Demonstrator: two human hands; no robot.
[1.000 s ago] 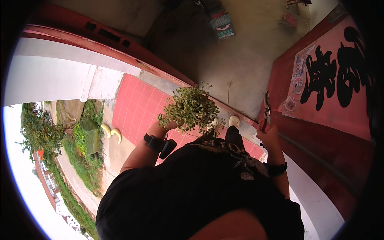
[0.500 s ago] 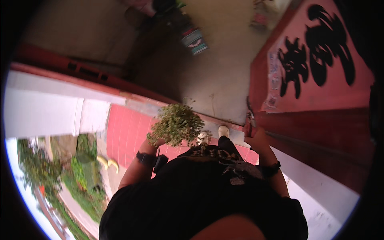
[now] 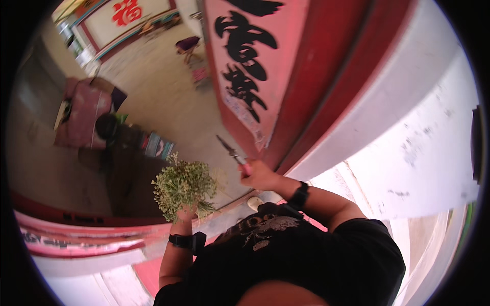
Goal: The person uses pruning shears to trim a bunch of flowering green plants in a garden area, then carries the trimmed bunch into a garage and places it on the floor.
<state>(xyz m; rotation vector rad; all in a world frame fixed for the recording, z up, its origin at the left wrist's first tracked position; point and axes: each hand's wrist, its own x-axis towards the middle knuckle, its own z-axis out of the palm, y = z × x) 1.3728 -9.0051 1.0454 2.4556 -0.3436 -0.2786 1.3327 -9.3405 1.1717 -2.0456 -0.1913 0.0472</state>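
The bunch of green seed heads is at the left, its stems gripped at the near side by the left hand. Well apart, to the right, the right hand has its fingers closed around a pink-handled cutting tool, whose long axis points far and left. The left forearm reaches nearly straight away; the right one slants inward.

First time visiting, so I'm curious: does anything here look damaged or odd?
Yes: dark patches mar the otherwise white wall at the right, possibly stains or flaking. The seed-head bunch and hand shears, both held, show no obvious damage.
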